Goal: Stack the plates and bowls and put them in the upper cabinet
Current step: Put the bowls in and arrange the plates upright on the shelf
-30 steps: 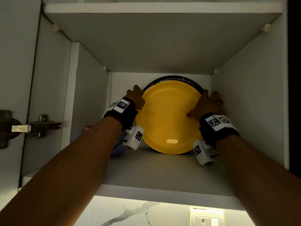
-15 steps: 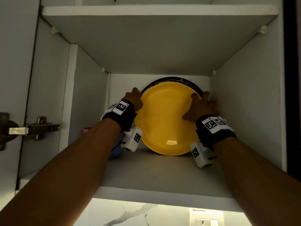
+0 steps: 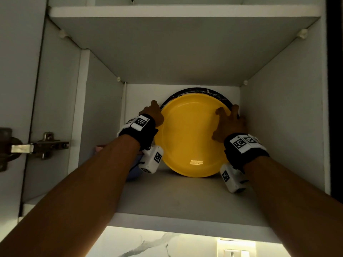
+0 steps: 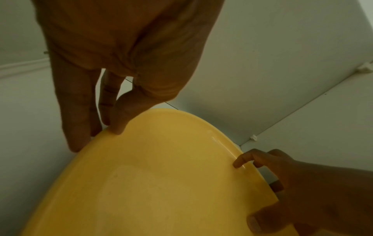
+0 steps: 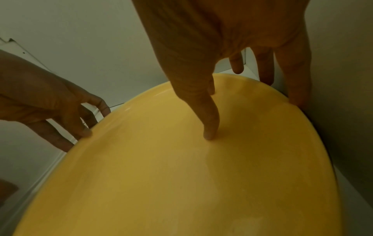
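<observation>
A yellow plate (image 3: 189,138) stands on edge on the cabinet shelf (image 3: 185,197), tilted back towards the rear wall. A black plate (image 3: 213,92) is right behind it, with only its upper rim showing. My left hand (image 3: 154,115) pinches the yellow plate's upper left rim, thumb (image 4: 119,126) on the front and fingers behind. My right hand (image 3: 228,121) is at the upper right rim. Its straight index finger (image 5: 210,127) presses on the plate's face (image 5: 181,175), and the other fingers reach past the edge beside the side wall.
A pink bowl (image 3: 98,148) and a blue bowl (image 3: 133,175) sit on the shelf's left side, mostly hidden by my left forearm. The cabinet's right wall (image 3: 278,127) is close to my right hand. A door hinge (image 3: 40,145) juts out at the left. Another shelf (image 3: 185,12) spans above.
My right hand has slid from the plates' right edge onto the yellow plate's face and spread its fingers. My left hand has kept its place on the left rim.
</observation>
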Available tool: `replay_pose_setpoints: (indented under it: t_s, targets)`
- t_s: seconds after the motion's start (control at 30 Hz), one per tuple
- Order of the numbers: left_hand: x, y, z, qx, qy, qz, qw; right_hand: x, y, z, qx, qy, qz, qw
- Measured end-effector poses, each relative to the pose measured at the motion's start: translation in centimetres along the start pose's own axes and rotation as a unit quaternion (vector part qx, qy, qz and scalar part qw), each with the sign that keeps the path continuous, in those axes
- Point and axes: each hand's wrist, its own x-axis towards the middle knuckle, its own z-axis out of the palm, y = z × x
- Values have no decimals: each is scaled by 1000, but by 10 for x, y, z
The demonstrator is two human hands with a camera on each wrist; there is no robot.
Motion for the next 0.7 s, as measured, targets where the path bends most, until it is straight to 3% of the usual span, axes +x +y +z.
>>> replay_pose_setpoints:
  t_s: [0.7]
  targets:
    - [-15,12,-19,-20,17,-19,999,1,-9,-11,10,-12,12,1000]
